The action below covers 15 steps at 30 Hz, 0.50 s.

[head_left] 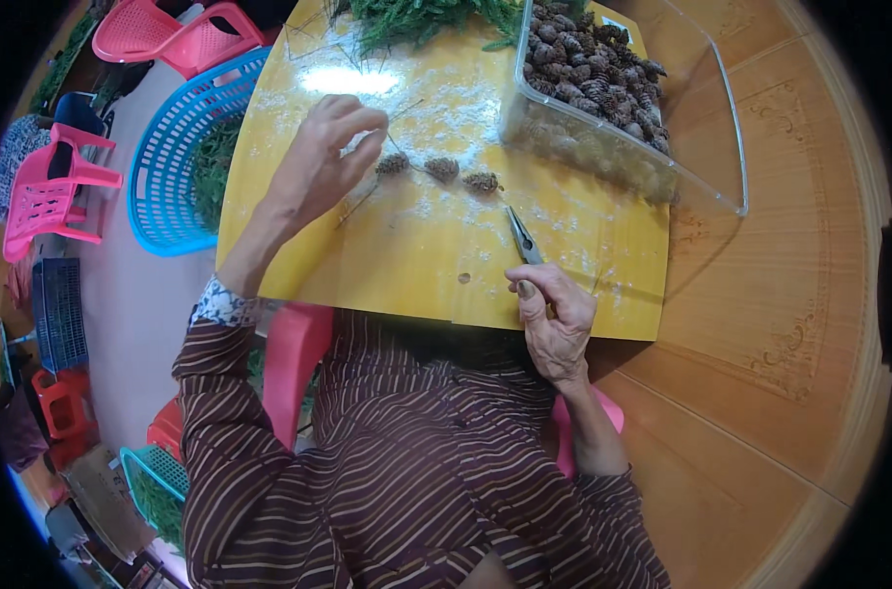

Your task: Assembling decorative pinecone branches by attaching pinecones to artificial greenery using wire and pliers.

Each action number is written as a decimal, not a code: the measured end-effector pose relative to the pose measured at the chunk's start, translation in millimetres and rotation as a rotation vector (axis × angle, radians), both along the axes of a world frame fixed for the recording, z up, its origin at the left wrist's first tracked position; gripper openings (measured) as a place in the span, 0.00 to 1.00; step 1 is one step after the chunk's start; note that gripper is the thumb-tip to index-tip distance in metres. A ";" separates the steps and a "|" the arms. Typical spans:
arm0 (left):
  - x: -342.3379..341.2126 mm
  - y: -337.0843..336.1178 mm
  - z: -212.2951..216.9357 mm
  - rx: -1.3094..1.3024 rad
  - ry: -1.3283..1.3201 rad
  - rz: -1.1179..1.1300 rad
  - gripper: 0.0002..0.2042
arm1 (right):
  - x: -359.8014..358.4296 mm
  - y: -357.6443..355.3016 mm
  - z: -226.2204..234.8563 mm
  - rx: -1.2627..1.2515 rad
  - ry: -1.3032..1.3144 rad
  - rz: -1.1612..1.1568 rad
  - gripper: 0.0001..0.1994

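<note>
My right hand (pixel 556 319) is closed around the handles of a pair of needle-nose pliers (pixel 524 239), whose tips point up and away over the yellow board (pixel 406 270). Just beyond those tips, three small brown pinecones lie in a short row: a right one (pixel 481 183), a middle one (pixel 442 169) and a left one (pixel 393 164). My left hand (pixel 333 147) hovers by the left pinecone, its fingers bent inward. Thin dark wires or stems (pixel 360 203) show near its fingertips. Whatever those fingers pinch is too fine to make out.
A clear plastic bin (pixel 593 142) full of pinecones stands at the far right of the board. Green sprigs (pixel 426 22) lie at the far edge. White flakes dust the board. On the left floor are a blue basket (pixel 149 162) with greenery and pink chairs (pixel 58 191).
</note>
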<state>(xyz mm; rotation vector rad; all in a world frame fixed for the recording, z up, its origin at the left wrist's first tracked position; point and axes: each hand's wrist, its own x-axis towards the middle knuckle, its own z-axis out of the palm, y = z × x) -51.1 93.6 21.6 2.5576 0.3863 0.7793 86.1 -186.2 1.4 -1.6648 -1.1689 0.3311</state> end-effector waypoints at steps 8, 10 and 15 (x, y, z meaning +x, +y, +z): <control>8.6 35.8 -18.4 0.108 0.115 0.046 0.03 | 2.8 1.1 -1.9 -0.008 0.033 0.010 0.07; 7.6 34.2 -18.5 0.094 0.294 0.039 0.03 | 3.2 1.2 -2.0 -0.027 0.029 0.006 0.07; 11.8 35.6 -32.3 0.158 0.304 0.047 0.03 | 4.2 1.5 -1.4 -0.053 0.030 0.005 0.06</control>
